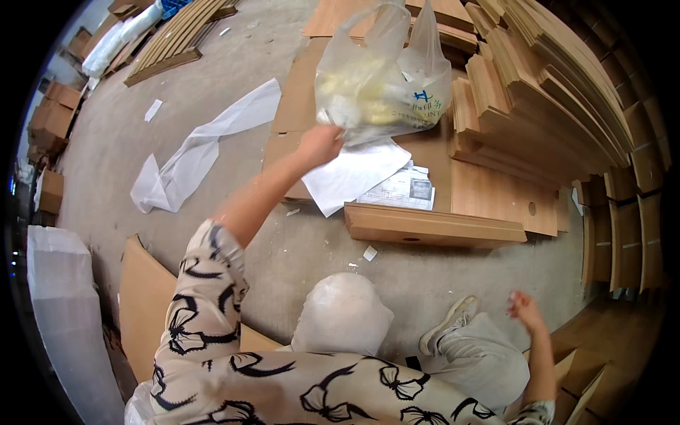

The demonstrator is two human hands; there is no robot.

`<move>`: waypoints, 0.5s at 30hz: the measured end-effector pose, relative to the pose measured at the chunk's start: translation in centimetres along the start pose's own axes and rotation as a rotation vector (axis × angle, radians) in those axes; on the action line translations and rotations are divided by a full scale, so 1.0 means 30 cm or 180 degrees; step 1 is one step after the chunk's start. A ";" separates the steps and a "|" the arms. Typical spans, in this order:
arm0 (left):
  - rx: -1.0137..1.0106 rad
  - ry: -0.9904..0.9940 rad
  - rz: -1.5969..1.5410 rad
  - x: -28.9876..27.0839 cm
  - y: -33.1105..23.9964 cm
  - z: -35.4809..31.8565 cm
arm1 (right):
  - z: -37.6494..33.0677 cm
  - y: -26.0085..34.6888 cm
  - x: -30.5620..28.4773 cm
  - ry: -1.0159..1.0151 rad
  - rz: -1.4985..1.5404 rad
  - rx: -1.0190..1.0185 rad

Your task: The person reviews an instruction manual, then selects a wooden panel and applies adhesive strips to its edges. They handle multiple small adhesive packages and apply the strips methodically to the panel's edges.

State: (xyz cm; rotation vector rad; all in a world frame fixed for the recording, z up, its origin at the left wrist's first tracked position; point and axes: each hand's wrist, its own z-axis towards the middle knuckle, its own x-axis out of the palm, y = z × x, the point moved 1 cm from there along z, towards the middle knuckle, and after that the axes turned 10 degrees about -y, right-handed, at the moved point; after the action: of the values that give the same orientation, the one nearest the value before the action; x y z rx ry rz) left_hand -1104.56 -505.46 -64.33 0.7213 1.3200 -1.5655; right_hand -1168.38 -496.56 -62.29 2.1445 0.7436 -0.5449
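On the left, a long white strip lies on the floor. Next is the left hand, with curled fingers at the lower left side of the plastic bag — whether they grip it, I cannot tell. The bag stands on brown cardboard. The right hand is half open, well apart from it.

Grey conc. flr; wood pallet, ctns upper L.
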 end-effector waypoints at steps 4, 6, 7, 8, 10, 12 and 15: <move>0.1300 0.0014 0.1056 0.036 -0.121 0.333 | -0.411 0.088 0.168 0.0327 0.1423 0.1448; 0.1603 -0.0239 0.1309 0.099 -0.230 0.450 | -0.519 0.198 0.161 -0.0032 0.2225 0.2038; 0.1672 -0.0307 0.1474 0.126 -0.287 0.500 | -0.547 0.202 0.145 -0.0076 0.2247 0.2055; 0.1733 -0.0379 0.1671 0.143 -0.315 0.544 | -0.553 0.196 0.138 -0.0090 0.2277 0.2059; 0.1661 -0.0524 0.2465 0.218 -0.189 0.593 | -0.504 0.189 0.130 -0.0034 0.1859 0.1789; 0.1200 0.0675 0.3180 0.223 -0.073 0.630 | -0.415 0.122 0.107 0.0409 0.0560 0.1054; 0.2116 0.1354 0.2645 0.294 -0.198 0.470 | -0.240 -0.063 -0.009 0.0839 -0.1823 -0.0466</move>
State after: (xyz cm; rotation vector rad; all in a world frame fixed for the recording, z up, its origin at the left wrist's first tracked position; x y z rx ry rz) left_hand -1111.65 -521.55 -66.10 1.8199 0.5702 -1.1479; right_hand -1168.87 -489.99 -58.83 1.8739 1.5180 -0.4792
